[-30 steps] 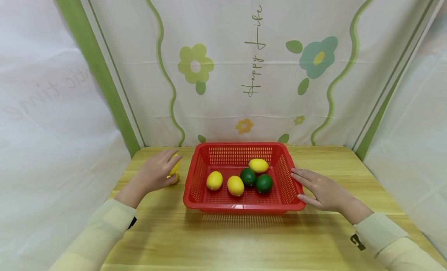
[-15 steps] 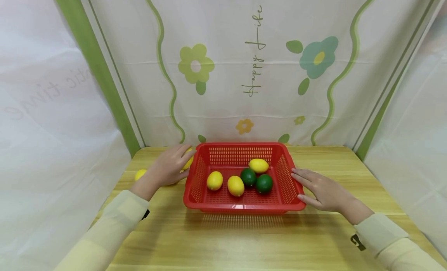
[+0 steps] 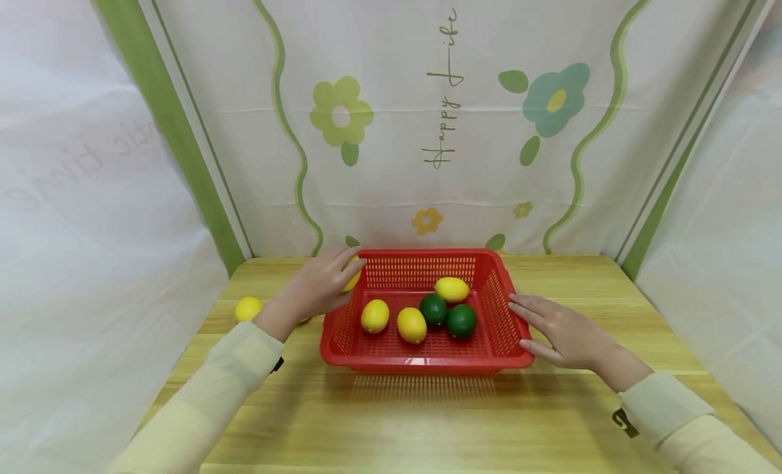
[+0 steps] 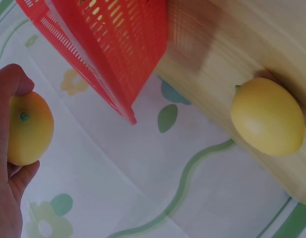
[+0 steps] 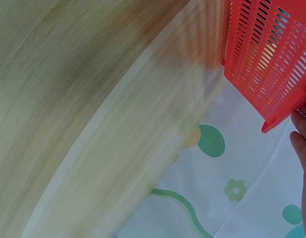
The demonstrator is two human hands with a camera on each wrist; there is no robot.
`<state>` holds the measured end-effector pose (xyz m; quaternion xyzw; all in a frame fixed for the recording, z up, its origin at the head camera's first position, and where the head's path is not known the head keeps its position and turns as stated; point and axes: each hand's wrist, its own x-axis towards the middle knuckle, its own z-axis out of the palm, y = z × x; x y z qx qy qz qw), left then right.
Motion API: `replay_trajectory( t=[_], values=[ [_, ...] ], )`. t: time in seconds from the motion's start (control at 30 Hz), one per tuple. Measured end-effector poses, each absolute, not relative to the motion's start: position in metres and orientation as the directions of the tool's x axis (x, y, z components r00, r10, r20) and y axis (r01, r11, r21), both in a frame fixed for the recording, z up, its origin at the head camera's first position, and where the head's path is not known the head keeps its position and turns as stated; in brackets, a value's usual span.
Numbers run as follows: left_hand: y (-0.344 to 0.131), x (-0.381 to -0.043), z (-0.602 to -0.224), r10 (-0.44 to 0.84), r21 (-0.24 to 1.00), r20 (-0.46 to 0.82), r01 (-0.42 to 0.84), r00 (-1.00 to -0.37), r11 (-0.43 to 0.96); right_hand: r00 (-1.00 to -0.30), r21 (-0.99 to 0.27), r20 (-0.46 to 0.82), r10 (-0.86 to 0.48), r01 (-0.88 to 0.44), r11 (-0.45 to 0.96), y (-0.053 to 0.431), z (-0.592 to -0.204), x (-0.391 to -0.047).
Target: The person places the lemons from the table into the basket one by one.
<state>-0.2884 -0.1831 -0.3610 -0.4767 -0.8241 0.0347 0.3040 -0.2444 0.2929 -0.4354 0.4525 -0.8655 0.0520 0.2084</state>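
left hand (image 3: 314,284): has moved rightward since a moment ago, thumb and fingers clamped round a lemon (image 3: 352,276).
held lemon: by the red basket's (image 3: 427,362) back left corner, stem end toward the wrist; basket floor rightward and below; left hand nearer.
right hand (image 3: 559,331): fingers straight, touching the opposite rim.

Basket (image 3: 427,361): I have bare floor at the far left; lemons (image 3: 412,325) and green fruits (image 3: 461,321) block the middle and right.
Left rim: left hand (image 3: 314,287) over it, holding a lemon.
Right rim: right hand (image 3: 565,333) against it.
Behind: curtain (image 3: 391,189) limits me.
Table (image 3: 427,426): I could pass in front.
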Motion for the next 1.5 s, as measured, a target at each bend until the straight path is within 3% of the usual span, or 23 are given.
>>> replay_trajectory(
  t=[0.23, 0.7, 1.5],
  values=[
    [-0.169, -0.294, -0.359, 0.818, -0.374, 0.477, 0.769, -0.320, 0.519, -0.510, 0.112, 0.401, -0.761, -0.798, 0.593, 0.293, -0.435, -0.245],
    [-0.153, -0.307, -0.371, 0.854, -0.410, 0.423, 0.776, -0.303, 0.478, -0.520, 0.095, 0.383, -0.763, -0.800, 0.593, 0.293, -0.434, -0.244],
    [-0.134, -0.318, -0.385, 0.876, -0.367, 0.240, 0.797, -0.418, 0.480, -0.515, 0.098, 0.389, -0.764, -0.801, 0.591, 0.292, -0.433, -0.242]
  ],
)
